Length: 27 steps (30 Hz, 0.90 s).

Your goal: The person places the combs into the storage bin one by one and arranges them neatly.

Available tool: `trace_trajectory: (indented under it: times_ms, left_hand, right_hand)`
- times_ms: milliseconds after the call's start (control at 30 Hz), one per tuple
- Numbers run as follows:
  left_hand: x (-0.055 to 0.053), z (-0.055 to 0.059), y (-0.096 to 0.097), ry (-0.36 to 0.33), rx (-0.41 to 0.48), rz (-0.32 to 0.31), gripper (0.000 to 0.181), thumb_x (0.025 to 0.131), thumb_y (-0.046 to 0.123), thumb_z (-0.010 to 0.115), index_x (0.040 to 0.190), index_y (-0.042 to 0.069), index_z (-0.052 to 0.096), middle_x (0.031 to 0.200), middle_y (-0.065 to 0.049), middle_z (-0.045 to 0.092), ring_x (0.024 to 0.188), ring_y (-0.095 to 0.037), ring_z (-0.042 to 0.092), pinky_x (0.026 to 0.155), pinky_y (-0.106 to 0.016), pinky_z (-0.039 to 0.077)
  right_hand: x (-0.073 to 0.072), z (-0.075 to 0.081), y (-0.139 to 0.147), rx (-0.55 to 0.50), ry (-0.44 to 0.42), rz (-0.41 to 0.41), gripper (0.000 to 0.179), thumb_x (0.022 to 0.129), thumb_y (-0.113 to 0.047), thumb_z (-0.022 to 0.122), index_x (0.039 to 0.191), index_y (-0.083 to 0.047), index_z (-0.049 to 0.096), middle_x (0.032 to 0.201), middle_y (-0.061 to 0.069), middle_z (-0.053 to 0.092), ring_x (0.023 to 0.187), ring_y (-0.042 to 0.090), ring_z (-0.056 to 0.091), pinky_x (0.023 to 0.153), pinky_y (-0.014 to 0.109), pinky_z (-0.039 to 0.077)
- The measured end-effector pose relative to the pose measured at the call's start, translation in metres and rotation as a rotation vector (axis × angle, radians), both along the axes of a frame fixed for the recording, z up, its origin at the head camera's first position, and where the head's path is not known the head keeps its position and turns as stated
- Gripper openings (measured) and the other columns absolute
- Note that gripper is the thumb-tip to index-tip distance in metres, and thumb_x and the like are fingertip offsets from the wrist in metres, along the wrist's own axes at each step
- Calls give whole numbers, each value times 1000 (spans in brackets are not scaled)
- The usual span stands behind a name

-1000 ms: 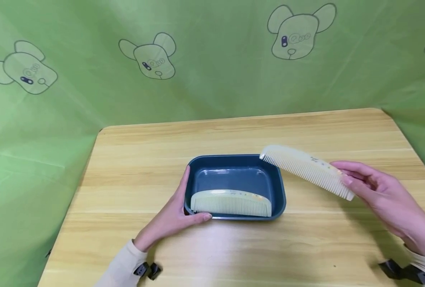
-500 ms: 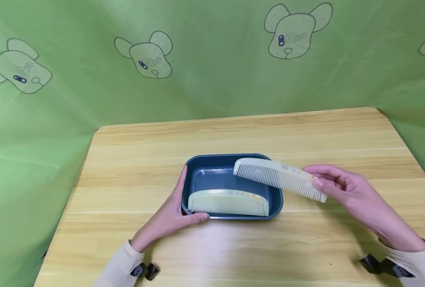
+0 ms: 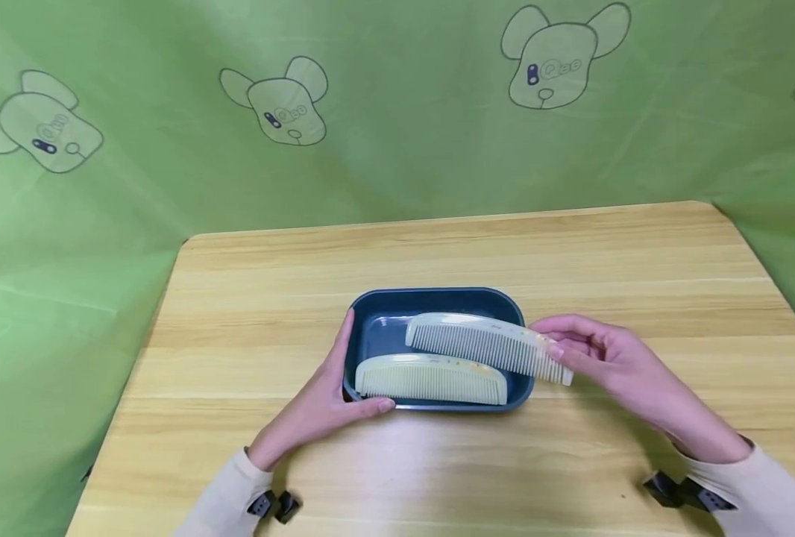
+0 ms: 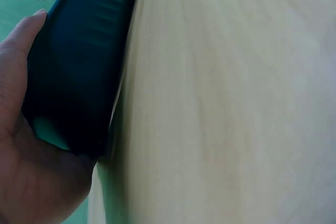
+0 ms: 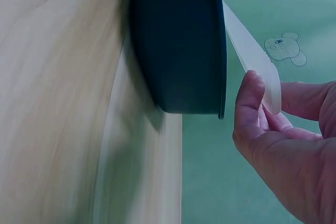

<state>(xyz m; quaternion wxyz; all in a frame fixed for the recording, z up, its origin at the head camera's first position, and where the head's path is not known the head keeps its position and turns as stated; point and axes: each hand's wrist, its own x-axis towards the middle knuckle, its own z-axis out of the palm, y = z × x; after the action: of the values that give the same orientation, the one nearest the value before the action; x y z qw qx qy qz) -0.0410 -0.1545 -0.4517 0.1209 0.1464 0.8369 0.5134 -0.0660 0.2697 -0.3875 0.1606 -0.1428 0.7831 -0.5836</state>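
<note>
A pale cream comb [image 3: 485, 343] slants over the dark blue box [image 3: 438, 298], pinched at its right end by my right hand [image 3: 626, 365]. Its left end is above the inside of the box, and its right end juts past the right rim. A second pale comb [image 3: 431, 379] lies in the front part of the box, teeth toward me. My left hand [image 3: 324, 388] grips the box's left end, thumb along the front rim and fingers at the left side. The right wrist view shows the held comb [image 5: 254, 51] between thumb and fingers, above the rim.
The box stands on a light wooden table [image 3: 270, 298]. Behind and beside it hangs a green cloth [image 3: 404, 164] printed with mouse-like heads. Both wrists wear small black devices [image 3: 273, 506] over pale sleeves.
My right hand has carried its comb left and lower, from the right of the box to over its inside. The left hand, the box and the other comb stay in place.
</note>
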Motion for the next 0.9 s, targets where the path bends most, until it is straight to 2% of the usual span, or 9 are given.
trace_trajectory:
  times_ms: [267, 533, 667, 767, 900]
  left_hand:
    - [2, 0, 1, 5, 15, 1, 138, 87, 44, 94, 175, 34, -11, 181, 5, -4, 165, -27, 7, 126, -65, 18]
    - [0, 0, 1, -9, 7, 2, 137, 87, 47, 93, 175, 38, -12, 181, 6, -5, 165, -25, 7, 126, -63, 17]
    - [0, 0, 1, -11, 2, 1, 138, 87, 47, 93, 175, 37, -12, 181, 7, -5, 165, -25, 7, 126, -64, 16]
    - [0, 1, 1, -4, 9, 1, 137, 87, 45, 94, 175, 36, -12, 181, 6, -4, 165, -26, 7, 126, -65, 16]
    - [0, 2, 1, 6, 12, -1, 137, 87, 44, 94, 175, 34, -11, 181, 5, -4, 165, -28, 7, 126, -66, 17]
  right_hand:
    - [-1, 2, -16, -20, -16, 71, 34, 111, -3, 62, 145, 2, 64, 118, 14, 76, 98, 18, 73, 80, 26, 61]
    - [-2, 7, -32, -30, -45, 103, 36, 110, -4, 64, 145, 2, 64, 122, 17, 76, 105, 22, 75, 89, 28, 62]
    - [-3, 5, -40, -25, -35, 121, 34, 109, -4, 65, 144, -1, 66, 123, 15, 76, 109, 22, 75, 91, 28, 62]
    - [-4, 3, -45, -15, -23, 132, 33, 109, -4, 66, 143, -3, 68, 122, 14, 76, 107, 22, 74, 88, 27, 62]
    - [-5, 2, -51, -18, -10, 142, 33, 109, -2, 65, 142, -1, 67, 125, 14, 74, 107, 21, 74, 89, 28, 62]
